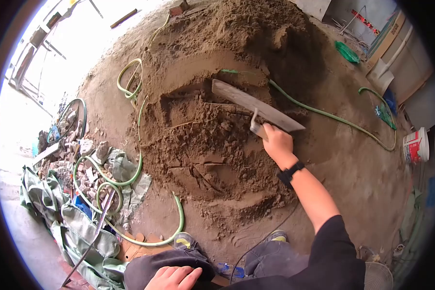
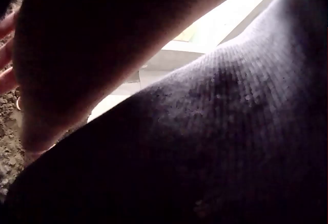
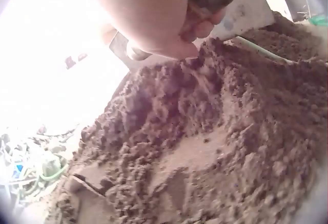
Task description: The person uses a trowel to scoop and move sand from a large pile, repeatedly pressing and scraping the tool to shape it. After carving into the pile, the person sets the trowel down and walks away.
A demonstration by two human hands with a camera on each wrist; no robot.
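My right hand (image 1: 279, 145) grips the handle of a long flat trowel (image 1: 256, 105), whose blade lies slantwise over the brown sand heap (image 1: 203, 145). In the right wrist view the fingers of that hand (image 3: 169, 24) curl round the handle, and the blade (image 3: 251, 9) stands behind them above the crumbly sand (image 3: 205, 147). My left hand (image 1: 174, 279) rests on the thigh with its fingers loosely bent, holding nothing. Only part of its fingers (image 2: 6, 55) shows at the left edge of the left wrist view, beside dark cloth.
A green hose (image 1: 333, 116) runs from the heap to the right, and more hose (image 1: 181, 212) loops at the left. Rubble (image 1: 82, 164) and green sheeting (image 1: 89, 232) lie on the left. A white bucket (image 1: 415, 146) and a shovel (image 1: 383, 75) are at the right.
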